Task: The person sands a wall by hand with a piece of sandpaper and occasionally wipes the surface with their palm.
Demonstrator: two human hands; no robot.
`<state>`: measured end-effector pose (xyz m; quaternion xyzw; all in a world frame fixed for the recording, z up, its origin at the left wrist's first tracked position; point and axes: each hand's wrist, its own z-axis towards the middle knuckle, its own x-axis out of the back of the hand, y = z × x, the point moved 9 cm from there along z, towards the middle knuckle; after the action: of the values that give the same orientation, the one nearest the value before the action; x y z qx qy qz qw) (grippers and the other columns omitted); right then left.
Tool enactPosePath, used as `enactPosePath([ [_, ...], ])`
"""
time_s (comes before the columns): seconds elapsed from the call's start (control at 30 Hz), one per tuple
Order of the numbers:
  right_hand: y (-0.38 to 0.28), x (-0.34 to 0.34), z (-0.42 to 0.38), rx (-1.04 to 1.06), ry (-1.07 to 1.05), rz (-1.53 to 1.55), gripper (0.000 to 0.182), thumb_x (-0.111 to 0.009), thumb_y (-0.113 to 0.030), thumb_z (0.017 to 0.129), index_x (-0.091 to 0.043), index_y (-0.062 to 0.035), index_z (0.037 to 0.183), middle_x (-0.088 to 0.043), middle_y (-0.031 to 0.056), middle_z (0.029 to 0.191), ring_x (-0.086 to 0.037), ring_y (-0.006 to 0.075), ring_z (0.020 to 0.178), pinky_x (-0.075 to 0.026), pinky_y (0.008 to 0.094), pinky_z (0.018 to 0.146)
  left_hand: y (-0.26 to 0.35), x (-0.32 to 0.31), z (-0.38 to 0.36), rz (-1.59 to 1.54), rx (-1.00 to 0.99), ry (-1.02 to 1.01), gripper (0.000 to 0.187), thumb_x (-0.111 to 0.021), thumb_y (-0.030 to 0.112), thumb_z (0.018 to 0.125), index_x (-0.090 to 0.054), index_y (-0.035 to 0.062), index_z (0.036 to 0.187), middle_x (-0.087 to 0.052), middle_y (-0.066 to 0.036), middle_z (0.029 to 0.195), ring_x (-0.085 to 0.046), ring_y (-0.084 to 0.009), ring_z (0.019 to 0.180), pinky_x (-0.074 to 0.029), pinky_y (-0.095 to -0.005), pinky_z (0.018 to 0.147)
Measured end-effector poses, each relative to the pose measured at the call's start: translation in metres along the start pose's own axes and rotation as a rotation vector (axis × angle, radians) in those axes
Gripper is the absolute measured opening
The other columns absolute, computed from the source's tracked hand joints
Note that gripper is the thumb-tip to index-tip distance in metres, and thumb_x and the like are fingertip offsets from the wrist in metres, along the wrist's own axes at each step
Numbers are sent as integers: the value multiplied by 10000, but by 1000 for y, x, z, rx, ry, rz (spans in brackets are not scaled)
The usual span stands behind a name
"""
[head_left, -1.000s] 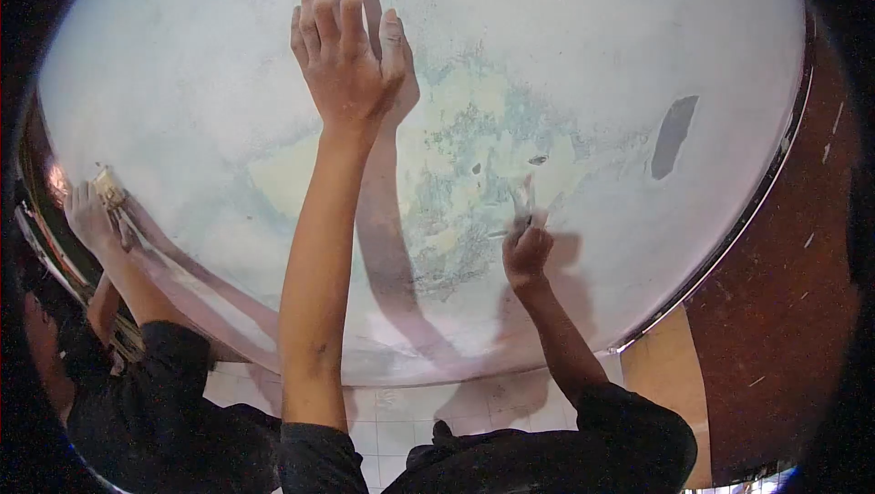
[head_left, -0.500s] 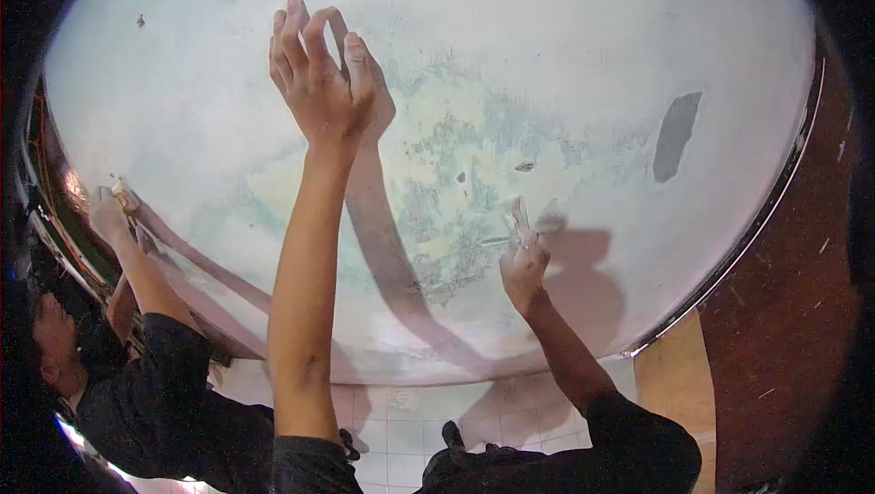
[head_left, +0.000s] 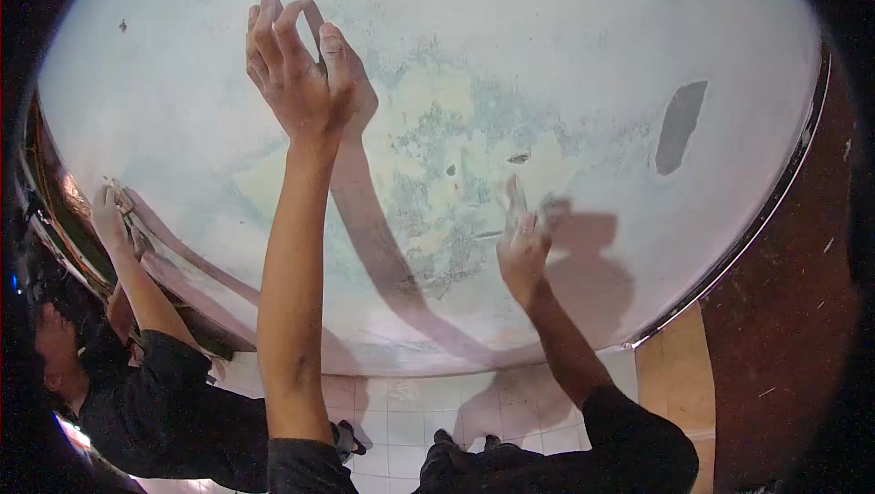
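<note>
Far left, near the panel's [head_left: 592, 2] edge, a co-worker's hand [head_left: 108, 221] at a pale block [head_left: 121, 197]; next, the left hand [head_left: 301, 88], open, fingers loosely bent over the panel, contact unclear; then, mid-panel, a yellow-green patch [head_left: 437, 102]; at its lower right, the right hand [head_left: 523, 252], closed on a blurred strip [head_left: 516, 195]; farther right, a grey spot [head_left: 682, 128].

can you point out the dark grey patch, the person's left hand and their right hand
Dark grey patch [head_left: 681, 128]: head view, middle of the patch.
Left hand [head_left: 301, 91]: head view, back of the hand.
Right hand [head_left: 524, 259]: head view, back of the hand.
</note>
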<state>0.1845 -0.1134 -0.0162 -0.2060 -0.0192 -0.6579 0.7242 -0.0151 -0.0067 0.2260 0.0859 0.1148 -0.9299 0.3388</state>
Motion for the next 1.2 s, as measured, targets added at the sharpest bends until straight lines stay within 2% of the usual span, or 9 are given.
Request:
enactPosePath([
  [0.2, 10, -8, -5, -91, -8, 77, 548, -540, 97, 792, -441, 3, 1323, -587, 202, 1275, -639, 321, 733, -508, 393, 714, -2, 1, -2, -14, -4, -7, 355, -497, 348, 932, -522, 157, 1230, -432, -122, 1397, -344, -353, 1343, -253, -498, 1081],
  [0.47, -3, -5, 14, -14, 196, -129, 539, -540, 121, 762, -533, -47, 1274, -612, 123, 1268, -670, 277, 753, -513, 351, 592, -2, -1, -4, -8, -10, -32, 362, -502, 330, 933, -500, 165, 1255, -415, -117, 1413, -320, -338, 1360, -232, -500, 1090],
  [0.63, 6, -19, -22, -30, 39, 0, 447, -612, 100, 775, -539, 33, 1211, -649, 226, 1119, -679, 353, 898, -531, 365, 684, -2, -1, -5, -2, 6, -41, 362, -511, 333, 933, -503, 170, 1256, -412, -117, 1419, -315, -331, 1365, -224, -502, 1090],
  [0.73, 4, -14, 13, -79, 59, 30, 511, -518, 124, 761, -493, 56, 1266, -617, 231, 1209, -666, 355, 967, -534, 388, 742, -2, 0, -4, -11, -12, -43, 363, -516, 335, 932, -504, 170, 1255, -412, -113, 1417, -318, -326, 1363, -229, -501, 1089],
  [0.8, 3, -8, 14, -12, 184, 40, 453, -521, 84, 808, -553, -6, 1251, -600, 146, 1281, -681, 267, 941, -528, 320, 691, -1, 0, -5, -15, -14, -40, 363, -517, 337, 933, -506, 168, 1254, -415, -112, 1413, -320, -326, 1361, -232, -500, 1088],
  [0.87, -2, -7, 11, 1, 180, 42, 419, -530, 74, 825, -549, 1, 1238, -599, 154, 1273, -681, 274, 932, -528, 317, 675, -2, 1, -5, -5, -9, -35, 363, -515, 340, 934, -510, 164, 1251, -418, -112, 1408, -322, -329, 1358, -235, -499, 1088],
  [0.93, -11, -8, -7, -53, 60, 26, 419, -543, 96, 813, -481, 76, 1226, -615, 254, 1186, -667, 374, 939, -534, 379, 697, -2, 0, -5, 3, 5, -38, 365, -515, 342, 934, -509, 160, 1250, -418, -115, 1407, -323, -331, 1355, -239, -498, 1087],
  [1.1, 3, -13, 1, -44, 112, 79, 506, -500, 82, 838, -501, -34, 1331, -565, 116, 1348, -650, 245, 1068, -529, 330, 714, -2, 0, -4, 16, -9, -34, 359, -517, 343, 931, -512, 156, 1237, -414, -119, 1407, -325, -330, 1354, -250, -499, 1081],
  [1.2, 14, -21, -4, -67, 80, 144, 552, -532, 88, 790, -492, -44, 1324, -574, 149, 1308, -640, 282, 1049, -522, 392, 727, -2, 2, -5, 12, 11, -35, 353, -515, 341, 931, -514, 153, 1230, -419, -117, 1403, -326, -330, 1353, -252, -501, 1078],
])
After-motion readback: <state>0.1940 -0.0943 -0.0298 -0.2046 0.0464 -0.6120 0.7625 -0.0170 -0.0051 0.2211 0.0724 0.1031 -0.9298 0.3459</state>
